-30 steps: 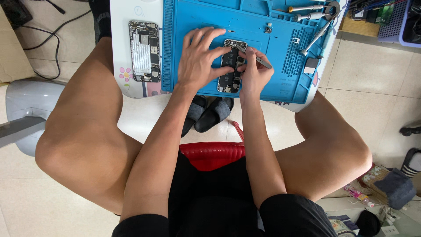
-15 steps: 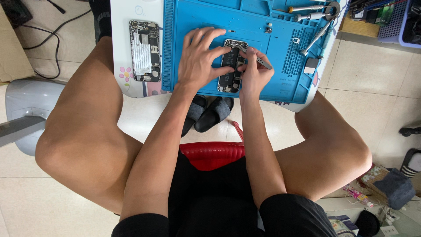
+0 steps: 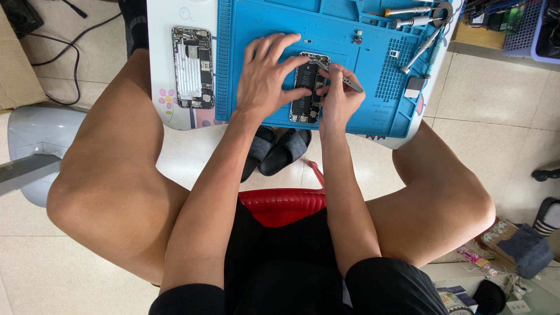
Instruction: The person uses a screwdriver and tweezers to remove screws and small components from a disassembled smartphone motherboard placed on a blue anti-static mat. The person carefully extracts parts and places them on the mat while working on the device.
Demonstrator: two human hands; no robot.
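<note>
An opened phone (image 3: 307,93) with its insides showing lies on a blue work mat (image 3: 361,111) on a small white table (image 3: 160,87). My left hand (image 3: 263,76) rests on the mat with spread fingers, its fingertips pressing the phone's left edge. My right hand (image 3: 337,96) is closed on metal tweezers (image 3: 344,80), whose tips point into the phone's upper part. A second opened phone body (image 3: 193,67) lies on the white table left of the mat.
Screwdrivers and other metal tools (image 3: 417,23) lie at the mat's far right. Black slippers (image 3: 274,153) sit on the tiled floor under the table. A red stool (image 3: 283,204) is under me. Cables (image 3: 64,46) run at far left; a blue basket (image 3: 534,29) stands far right.
</note>
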